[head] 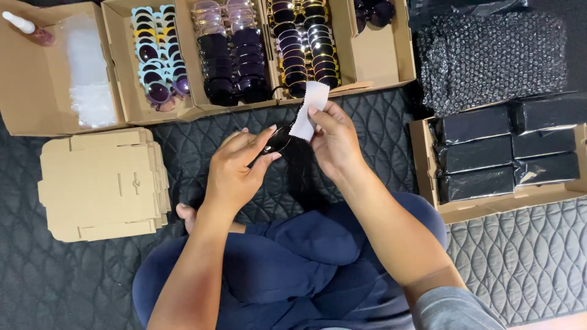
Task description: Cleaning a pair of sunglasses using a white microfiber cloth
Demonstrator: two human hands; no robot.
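My left hand (235,168) grips a pair of dark sunglasses (278,140) by the frame, just above my crossed legs. Beside it my right hand (333,137) pinches a small white cleaning cloth (309,110) against a lens of the glasses. Much of the sunglasses is hidden behind my fingers and the cloth.
Open cardboard boxes (382,58) at the top hold rows of sunglasses (232,52) in several colours. A stack of flat cardboard blanks (104,183) lies at the left. At the right a box (428,177) holds black wrapped cases under a roll of black bubble wrap (489,58). A quilted dark mat (520,256) covers the floor.
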